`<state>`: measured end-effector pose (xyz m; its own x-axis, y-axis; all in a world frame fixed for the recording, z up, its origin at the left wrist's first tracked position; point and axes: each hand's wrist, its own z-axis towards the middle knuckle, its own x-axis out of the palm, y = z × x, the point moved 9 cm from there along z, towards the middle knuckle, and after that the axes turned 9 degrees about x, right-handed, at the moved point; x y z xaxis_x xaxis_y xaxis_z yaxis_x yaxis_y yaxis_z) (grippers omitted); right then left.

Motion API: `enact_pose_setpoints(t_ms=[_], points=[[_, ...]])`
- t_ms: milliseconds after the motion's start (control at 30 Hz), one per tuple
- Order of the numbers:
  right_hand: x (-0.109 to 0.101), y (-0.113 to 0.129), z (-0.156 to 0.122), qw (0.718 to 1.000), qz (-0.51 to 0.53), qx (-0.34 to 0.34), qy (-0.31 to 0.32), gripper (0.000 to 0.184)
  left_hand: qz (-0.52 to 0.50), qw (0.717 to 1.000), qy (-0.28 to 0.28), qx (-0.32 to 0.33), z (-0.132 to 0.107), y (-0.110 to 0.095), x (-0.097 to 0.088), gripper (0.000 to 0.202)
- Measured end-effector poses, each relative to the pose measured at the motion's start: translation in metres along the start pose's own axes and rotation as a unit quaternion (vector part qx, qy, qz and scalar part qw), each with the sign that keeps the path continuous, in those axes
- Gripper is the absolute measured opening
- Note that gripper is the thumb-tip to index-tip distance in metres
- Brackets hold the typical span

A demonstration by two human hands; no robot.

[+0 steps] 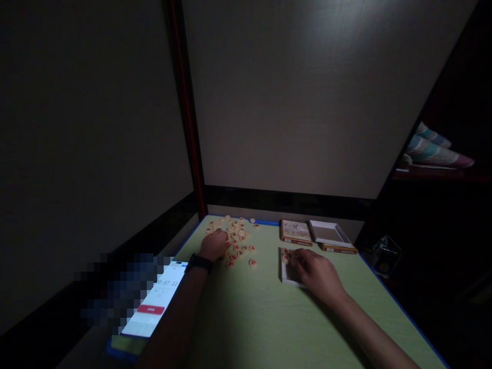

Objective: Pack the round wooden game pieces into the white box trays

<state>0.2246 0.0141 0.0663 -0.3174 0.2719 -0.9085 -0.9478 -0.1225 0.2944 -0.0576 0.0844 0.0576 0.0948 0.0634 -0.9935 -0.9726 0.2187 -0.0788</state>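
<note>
Xiangqi pieces (241,233) lie in a loose heap left of the white tray (284,274), reaching farther from me than it does, and a few more sit inside the tray's far left corner. From my head view, they are round discs, equally wide all round; most rest flat, several with red characters facing up. The tray opens upward, its left wall running away from me; my hand hides its right part, so I cannot tell its long axis.

My left hand (215,245), with a black watch (200,263) at the wrist, dips into the heap left of the tray; its fingertips are hidden, so I cannot tell whether they grip a piece. My right hand (317,269) bends over the tray, fingers together beside the pieces there; whether it pinches one, I cannot tell.

Beyond the tray lies a printed box (295,231). Left of the tray and nearer me lies a lit phone (154,300).
</note>
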Motion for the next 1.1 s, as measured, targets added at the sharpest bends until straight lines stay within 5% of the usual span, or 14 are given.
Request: enact_pose_setpoints(t_ms=[300,467,700,900,1100], points=[[-0.003,0.001,-0.001,1.000,0.008,-0.003,-0.006,0.020,-0.125,0.986,-0.110,0.005,0.007,0.007,-0.013,0.018],[-0.005,0.002,-0.002,0.999,0.017,-0.017,-0.032,0.023,-0.238,0.963,-0.121,0.033,0.009,0.003,-0.013,0.014],[-0.006,0.003,-0.004,0.998,0.018,-0.025,-0.049,0.023,-0.294,0.928,-0.224,-0.042,0.003,0.032,-0.034,0.025],[-0.006,0.003,-0.004,0.997,0.041,-0.037,-0.057,0.024,-0.387,0.825,-0.372,-0.176,-0.010,0.072,-0.041,0.024],[-0.005,0.003,-0.004,0.996,0.051,-0.041,-0.055,0.025,-0.548,0.715,-0.407,-0.146,-0.004,0.082,-0.027,0.031]])
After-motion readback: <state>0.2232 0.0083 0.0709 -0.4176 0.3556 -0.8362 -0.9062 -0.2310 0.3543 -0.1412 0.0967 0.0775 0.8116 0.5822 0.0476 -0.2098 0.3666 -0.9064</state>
